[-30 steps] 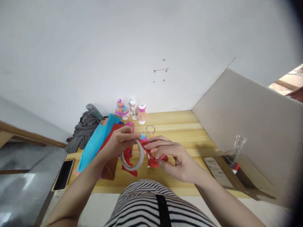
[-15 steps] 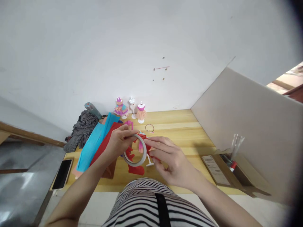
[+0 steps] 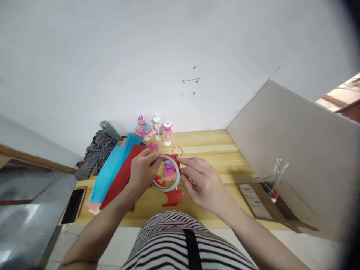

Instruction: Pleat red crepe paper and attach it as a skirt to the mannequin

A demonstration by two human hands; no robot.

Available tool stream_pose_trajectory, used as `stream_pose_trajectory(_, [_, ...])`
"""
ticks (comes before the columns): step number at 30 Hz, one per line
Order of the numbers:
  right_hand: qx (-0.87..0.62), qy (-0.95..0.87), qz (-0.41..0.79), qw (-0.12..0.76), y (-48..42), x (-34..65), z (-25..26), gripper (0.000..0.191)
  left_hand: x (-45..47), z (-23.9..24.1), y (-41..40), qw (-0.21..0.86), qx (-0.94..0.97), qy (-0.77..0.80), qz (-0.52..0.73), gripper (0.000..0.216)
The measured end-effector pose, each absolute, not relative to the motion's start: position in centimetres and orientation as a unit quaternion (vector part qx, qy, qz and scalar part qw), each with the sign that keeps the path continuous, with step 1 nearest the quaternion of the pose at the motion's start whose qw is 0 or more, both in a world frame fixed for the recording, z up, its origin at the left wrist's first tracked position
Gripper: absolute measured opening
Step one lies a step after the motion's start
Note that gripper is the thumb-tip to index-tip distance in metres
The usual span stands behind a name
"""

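My left hand (image 3: pixel 143 173) is closed on a white roll of tape (image 3: pixel 168 184), held up above the wooden table (image 3: pixel 213 150). My right hand (image 3: pixel 201 183) meets the roll from the right, its fingers pinched at the rim and on a red paper piece (image 3: pixel 172 198) that hangs below. Through the ring of the roll I see a small doll figure in a pink and blue dress (image 3: pixel 169 168). Red paper scraps (image 3: pixel 158 180) lie under my hands.
Blue (image 3: pixel 111 168) and red paper sheets (image 3: pixel 119 178) lie left of my hands. Three small dress mannequins (image 3: pixel 154 127) stand at the wall, a small ring (image 3: pixel 177 151) before them. A phone (image 3: pixel 73 205) lies at the left edge, striped cloth (image 3: pixel 95 153) behind it. An open cardboard box (image 3: pixel 270 206) sits right.
Both hands have moved a little away from me and to the right with the tape roll. The red piece has shifted under the roll, and the doll figure now shows through the ring.
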State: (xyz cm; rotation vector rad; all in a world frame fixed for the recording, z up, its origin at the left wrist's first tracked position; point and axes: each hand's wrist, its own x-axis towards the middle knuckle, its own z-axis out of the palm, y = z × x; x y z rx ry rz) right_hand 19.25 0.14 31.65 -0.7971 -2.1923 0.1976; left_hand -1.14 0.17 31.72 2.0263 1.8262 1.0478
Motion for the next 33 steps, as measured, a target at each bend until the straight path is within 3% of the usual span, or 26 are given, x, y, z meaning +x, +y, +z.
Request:
stream_pose_trajectory(5, [-0.312,-0.867,0.050,0.386,0.0,19.3,31.2,0.019,-1.4,31.5,0.3,0.120,0.670,0.636,0.363,0.019])
stream_pose_trajectory(15, [-0.328,-0.858,0.039,0.392,-0.2,19.0,30.3,0.043,-1.4,31.1,0.4,0.106,0.639,0.673,0.356,0.036])
stream_pose_trajectory(29, [-0.318,-0.859,0.082,0.393,0.1,19.1,29.5,0.047,-1.6,30.7,0.5,0.141,0.635,0.685,0.328,0.034])
stream_pose_trajectory(33, [-0.279,-0.847,0.196,0.408,0.6,20.0,30.4,0.049,-2.0,29.7,0.7,0.264,0.585,0.668,0.377,0.040])
